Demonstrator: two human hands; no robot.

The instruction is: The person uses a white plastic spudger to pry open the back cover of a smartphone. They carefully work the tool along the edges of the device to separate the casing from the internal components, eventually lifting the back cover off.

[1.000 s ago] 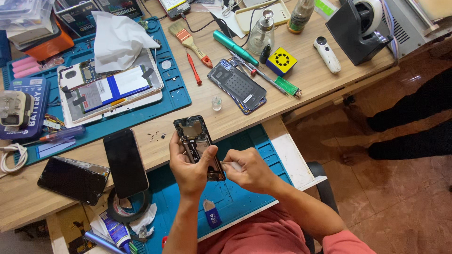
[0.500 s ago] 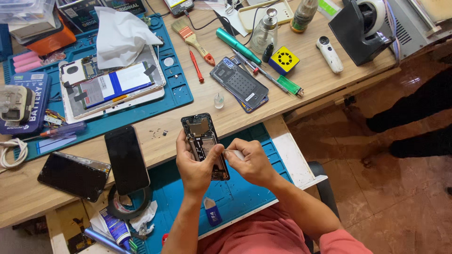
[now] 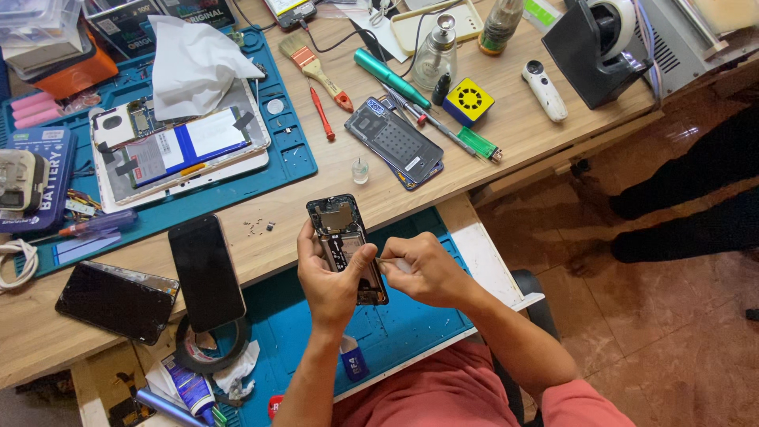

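Note:
My left hand [image 3: 330, 278] grips an opened black phone body [image 3: 341, 234] with its insides showing, held above a blue work mat [image 3: 411, 328] on a pull-out shelf. My right hand [image 3: 423, 270] pinches a small thin tool whose tip touches the phone's middle right edge; the tool is mostly hidden by my fingers. Both hands meet at the phone, just in front of the wooden bench edge.
On the bench lie a black phone [image 3: 206, 270], a dark screen panel [image 3: 117, 300], tiny loose screws [image 3: 259, 228], a small vial [image 3: 360, 170], a phone back cover [image 3: 394, 142], a red screwdriver [image 3: 322, 113], a brush [image 3: 315, 69] and an opened tablet [image 3: 178, 150] on a blue mat. A tape roll [image 3: 207, 348] sits lower left.
The view has shifted slightly. My hands and the phone stay together, and my right hand has closed in on the phone's middle.

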